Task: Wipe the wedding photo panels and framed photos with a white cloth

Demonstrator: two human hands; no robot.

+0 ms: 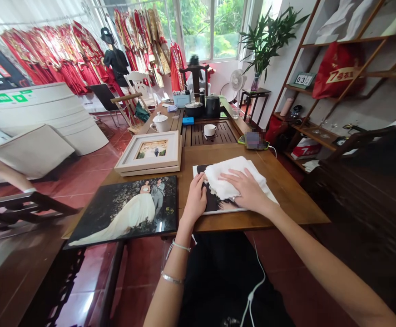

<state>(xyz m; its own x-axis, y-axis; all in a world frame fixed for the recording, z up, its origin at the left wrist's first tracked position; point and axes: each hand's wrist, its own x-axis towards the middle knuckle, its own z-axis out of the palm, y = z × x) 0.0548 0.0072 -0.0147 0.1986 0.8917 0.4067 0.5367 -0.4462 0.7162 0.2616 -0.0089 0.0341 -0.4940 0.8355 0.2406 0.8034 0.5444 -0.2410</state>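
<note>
In front of me on the wooden table (289, 204) lies a photo print or panel (215, 204) with a dark picture and white edges. My left hand (197, 196) is closed at its left edge, fingers along the rim. A folded white cloth (252, 170) covers much of the picture. My right hand (247, 188) rests on this cloth, fingers spread and lying flat. Left of my left hand is a glossy wedding photo panel (123, 211), overhanging the front edge. Behind that panel sits a light-framed picture (125, 156), on top of what looks like another frame.
Farther back stand a white cup (210, 130), a lidded white mug (159, 121), a blue box (188, 121) and dark pots (213, 106). A phone (254, 141) with a cable lies at right. Shelves (320, 131) stand at right. Other people are at left and at the back.
</note>
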